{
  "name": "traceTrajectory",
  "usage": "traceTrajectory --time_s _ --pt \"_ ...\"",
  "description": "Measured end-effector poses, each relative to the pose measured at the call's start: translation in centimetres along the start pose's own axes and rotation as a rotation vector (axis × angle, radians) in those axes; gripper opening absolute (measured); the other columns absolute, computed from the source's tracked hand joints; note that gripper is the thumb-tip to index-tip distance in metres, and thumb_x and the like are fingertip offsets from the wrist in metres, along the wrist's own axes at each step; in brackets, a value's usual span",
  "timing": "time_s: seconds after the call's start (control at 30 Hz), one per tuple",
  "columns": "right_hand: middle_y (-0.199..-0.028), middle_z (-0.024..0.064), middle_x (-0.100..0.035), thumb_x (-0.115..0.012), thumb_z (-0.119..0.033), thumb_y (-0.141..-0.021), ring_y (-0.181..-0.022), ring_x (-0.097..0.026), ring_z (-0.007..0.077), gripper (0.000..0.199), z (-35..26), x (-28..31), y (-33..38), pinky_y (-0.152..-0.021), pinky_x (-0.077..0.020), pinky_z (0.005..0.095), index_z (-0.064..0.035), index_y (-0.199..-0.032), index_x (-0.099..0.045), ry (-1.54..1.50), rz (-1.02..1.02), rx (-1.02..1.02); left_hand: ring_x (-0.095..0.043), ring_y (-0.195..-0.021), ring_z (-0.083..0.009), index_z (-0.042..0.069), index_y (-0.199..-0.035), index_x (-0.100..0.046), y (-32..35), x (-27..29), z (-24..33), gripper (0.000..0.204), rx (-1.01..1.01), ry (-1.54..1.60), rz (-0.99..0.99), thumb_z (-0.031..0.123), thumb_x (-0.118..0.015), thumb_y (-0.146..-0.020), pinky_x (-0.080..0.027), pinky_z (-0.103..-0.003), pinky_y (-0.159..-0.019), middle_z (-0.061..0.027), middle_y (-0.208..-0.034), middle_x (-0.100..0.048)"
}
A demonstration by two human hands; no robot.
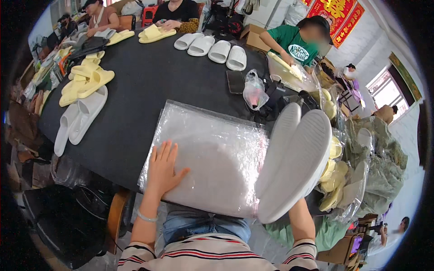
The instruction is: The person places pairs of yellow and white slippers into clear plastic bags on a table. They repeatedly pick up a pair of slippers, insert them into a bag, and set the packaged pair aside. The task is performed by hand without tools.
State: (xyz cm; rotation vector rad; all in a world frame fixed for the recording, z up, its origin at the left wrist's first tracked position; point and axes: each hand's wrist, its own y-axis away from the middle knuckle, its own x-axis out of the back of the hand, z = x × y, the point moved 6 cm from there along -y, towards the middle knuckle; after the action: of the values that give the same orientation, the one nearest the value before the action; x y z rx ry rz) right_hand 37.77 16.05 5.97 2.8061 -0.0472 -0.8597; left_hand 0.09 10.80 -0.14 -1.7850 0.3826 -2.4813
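Note:
My left hand [167,168] lies flat, fingers spread, on a stack of clear plastic bags [208,149] at the table's near edge. At the right side of that stack, my right hand [298,207] holds a pair of light grey slippers [296,158] tilted up with their soles showing. The slippers hide most of this hand, so its fingers do not show. Their near ends overlap the bags' right edge.
On the black table [140,81] are white slippers [219,51] at the back, with yellow slippers [86,79] and grey slippers [81,116] on the left. Bagged slippers [337,180] crowd the right. A phone [235,82] lies mid-table; a person in green [296,45] handles a slipper and bag.

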Motion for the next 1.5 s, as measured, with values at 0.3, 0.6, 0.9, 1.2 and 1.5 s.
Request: traceTrajectory --time_s 0.3,0.6,0.9,1.2,1.5 --pt "-0.11 0.0116 -0.061 -0.055 -0.001 -0.091 -0.104 -0.059 0.0217 0.028 10.7 -8.8 -0.7 -0.094 -0.0464 0.0336 0.0039 -0.119 -0.052 -0.294 -0.343 -0.268 -0.048 -0.131 -0.0301 -0.002 -0.141 -0.043 0.4 1.1 -2.6 0.046 0.046 0.787 0.233 0.023 -0.047 -0.102 -0.036 -0.036 -0.11 -0.019 -0.139 -0.051" --pt "-0.107 0.0048 -0.064 -0.052 -0.013 -0.099 -0.093 -0.06 0.0117 0.028 9.1 -5.4 -1.2 -0.086 -0.0486 0.0287 -0.0044 -0.126 -0.057 0.416 -0.487 -0.223 -0.059 -0.118 -0.0237 -0.002 -0.131 -0.052 1.3 -2.4 -8.4 0.035 0.186 1.874 0.515 0.011 -0.047 -0.099 -0.049 -0.038 -0.102 -0.0154 -0.132 -0.058" --pt "-0.093 0.0036 -0.064 -0.054 -0.009 -0.099 -0.085 -0.06 0.0096 0.019 11.0 -0.5 -3.5 -0.074 -0.0518 0.0243 -0.0036 -0.116 -0.062 0.585 -0.429 -0.059 -0.065 -0.098 -0.0185 -0.001 -0.106 -0.064 2.4 2.9 -8.7 0.015 0.432 1.318 0.771 0.002 -0.053 -0.096 -0.052 -0.032 -0.09 -0.0101 -0.105 -0.067" --pt "-0.092 0.003 -0.064 -0.055 -0.01 -0.099 -0.085 -0.061 0.0103 0.018 11.4 -0.4 -3.4 -0.074 -0.0519 0.0246 -0.004 -0.114 -0.063 0.645 -0.493 -0.04 -0.055 -0.118 -0.0395 0.014 -0.123 -0.065 -1.3 3.5 5.0 0.039 -0.081 0.021 0.107 0.03 -0.066 -0.088 -0.044 -0.044 -0.098 -0.0252 -0.125 -0.058" --pt "-0.087 0.0019 -0.064 -0.056 -0.009 -0.098 -0.08 -0.061 0.0101 0.016 11.1 -0.3 -3.4 -0.073 -0.0524 0.025 -0.0024 -0.11 -0.064 0.68 -0.492 -0.001 -0.059 -0.096 -0.0336 0.002 -0.1 -0.066 -4.2 3.6 3.2 0.025 -0.015 0.135 0.299 0.018 -0.071 -0.082 -0.047 -0.044 -0.084 -0.0143 -0.094 -0.061"
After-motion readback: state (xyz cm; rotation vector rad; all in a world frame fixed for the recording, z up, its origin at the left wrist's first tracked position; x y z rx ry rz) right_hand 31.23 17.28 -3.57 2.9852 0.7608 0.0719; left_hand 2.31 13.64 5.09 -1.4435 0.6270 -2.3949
